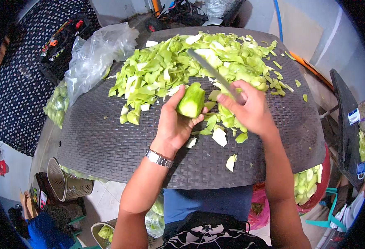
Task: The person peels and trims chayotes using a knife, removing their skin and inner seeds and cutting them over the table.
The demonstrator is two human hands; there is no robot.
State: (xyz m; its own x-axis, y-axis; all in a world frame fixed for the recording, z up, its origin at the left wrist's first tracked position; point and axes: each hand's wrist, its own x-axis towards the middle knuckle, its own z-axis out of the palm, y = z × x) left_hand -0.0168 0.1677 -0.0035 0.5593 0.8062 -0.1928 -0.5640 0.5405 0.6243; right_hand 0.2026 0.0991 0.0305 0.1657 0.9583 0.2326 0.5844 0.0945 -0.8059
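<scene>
My left hand cups a partly peeled green chayote-like vegetable from below, with the thumb along its side. A silver-coloured metal watch is on that wrist. In my right hand the fingers are wrapped round a knife. Its long blade, a little blurred, points up and left, above the vegetable and apart from it. Behind both hands lies a wide heap of green peelings on the dark woven-pattern table. Several loose cut pieces lie beneath my right hand.
A clear plastic bag lies at the table's left edge, above a bag of green vegetables. Below stand a beige basket and, at right, a red tub with pale pieces. A person in blue is at lower left.
</scene>
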